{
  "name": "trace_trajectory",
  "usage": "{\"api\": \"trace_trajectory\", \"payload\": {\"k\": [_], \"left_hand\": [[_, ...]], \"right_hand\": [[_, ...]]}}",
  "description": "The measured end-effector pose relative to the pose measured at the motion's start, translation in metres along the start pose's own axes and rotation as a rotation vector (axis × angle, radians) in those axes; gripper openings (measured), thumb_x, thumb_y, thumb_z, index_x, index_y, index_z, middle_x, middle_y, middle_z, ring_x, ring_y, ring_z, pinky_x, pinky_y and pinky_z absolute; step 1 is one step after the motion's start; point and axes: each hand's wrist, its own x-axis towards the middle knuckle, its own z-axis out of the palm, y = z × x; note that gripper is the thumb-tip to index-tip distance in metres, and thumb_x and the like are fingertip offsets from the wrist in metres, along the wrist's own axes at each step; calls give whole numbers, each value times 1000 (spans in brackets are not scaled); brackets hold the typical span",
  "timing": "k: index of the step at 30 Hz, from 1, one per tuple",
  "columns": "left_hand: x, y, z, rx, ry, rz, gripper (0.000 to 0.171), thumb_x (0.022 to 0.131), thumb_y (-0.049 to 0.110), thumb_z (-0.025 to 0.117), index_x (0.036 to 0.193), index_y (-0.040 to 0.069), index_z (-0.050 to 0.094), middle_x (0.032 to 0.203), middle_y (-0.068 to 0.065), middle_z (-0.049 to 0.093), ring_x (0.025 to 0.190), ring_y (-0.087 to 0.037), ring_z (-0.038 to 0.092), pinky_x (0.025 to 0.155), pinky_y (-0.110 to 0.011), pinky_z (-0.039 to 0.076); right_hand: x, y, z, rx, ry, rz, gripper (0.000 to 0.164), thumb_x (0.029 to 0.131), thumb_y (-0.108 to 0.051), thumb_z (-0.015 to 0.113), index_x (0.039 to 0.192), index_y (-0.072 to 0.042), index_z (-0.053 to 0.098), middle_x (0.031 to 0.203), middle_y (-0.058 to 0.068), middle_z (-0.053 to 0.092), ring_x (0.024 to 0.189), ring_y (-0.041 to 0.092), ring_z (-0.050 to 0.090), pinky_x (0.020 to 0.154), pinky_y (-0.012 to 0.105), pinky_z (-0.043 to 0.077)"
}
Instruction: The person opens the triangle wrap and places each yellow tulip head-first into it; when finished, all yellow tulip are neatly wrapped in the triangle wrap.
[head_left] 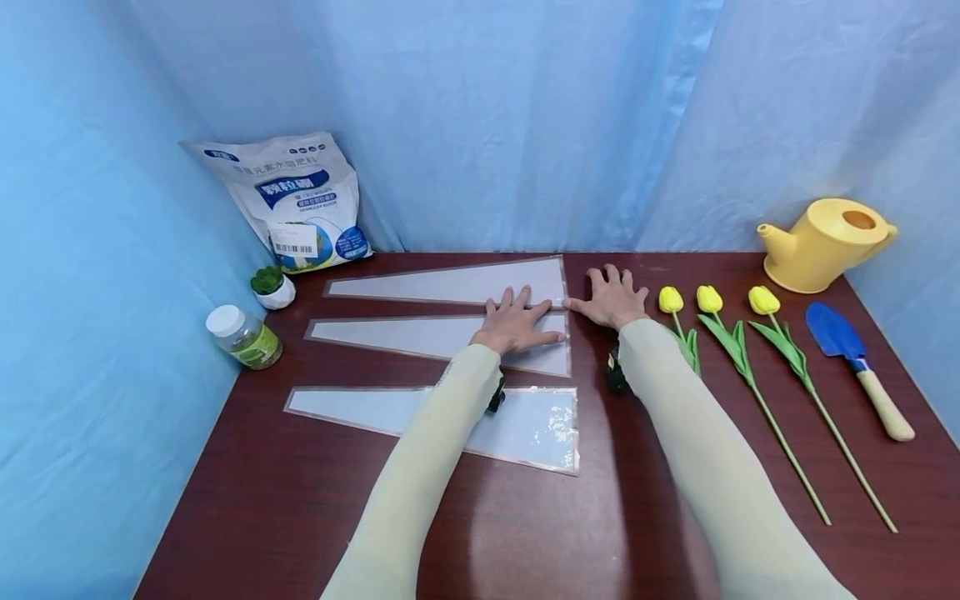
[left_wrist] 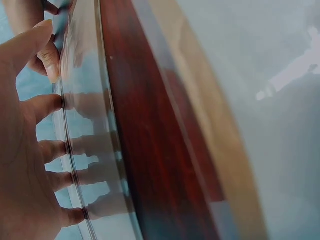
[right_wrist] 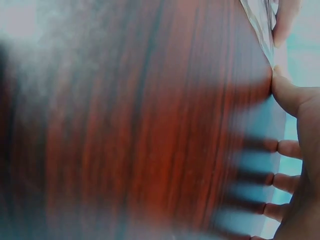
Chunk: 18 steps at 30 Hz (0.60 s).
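Note:
Three long, tapering white sheets with clear, shiny borders lie one above another on the table: a far sheet point(head_left: 450, 282), a middle sheet point(head_left: 397, 335) and a near sheet point(head_left: 517, 425). My left hand point(head_left: 513, 323) rests with spread fingers over the middle sheet, its fingertips reaching the far sheet's lower edge. In the left wrist view, those fingertips point(left_wrist: 52, 150) touch a glossy sheet surface. To the right, my right hand point(head_left: 613, 300) has its fingers spread on the bare tabletop. Its thumb point(right_wrist: 287, 92) touches the far sheet's lower right corner.
Along the left stand a fertilizer bag point(head_left: 300, 200), a small potted succulent point(head_left: 272, 287) and a lidded jar point(head_left: 246, 337). Three yellow tulips point(head_left: 763, 300), a blue trowel point(head_left: 836, 332) and a yellow watering can point(head_left: 813, 250) occupy the right. Blue curtains point(head_left: 510, 125) border the table.

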Motion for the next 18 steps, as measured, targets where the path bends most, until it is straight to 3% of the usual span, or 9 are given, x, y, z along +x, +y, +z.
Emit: {"api": "trace_trajectory", "payload": {"k": [9,18], "left_hand": [[0,0,1,14,-8,9,80,91,77,40,159,41,18,172,-5,5,159,-36,3,124,-63,15],[0,-4,2,0,9,10,82,92,76,41,160,38,17,172,-4,6,159,-35,3,124,-63,14]], "right_hand": [[2,-2,0,30,25,29,86,93,-60,59,152,-4,31,161,30,19,148,53,13,112,80,13],[5,4,-3,58,-13,-12,89,92,-59,59,155,-4,27,162,30,15,149,53,9,111,82,10]]}}
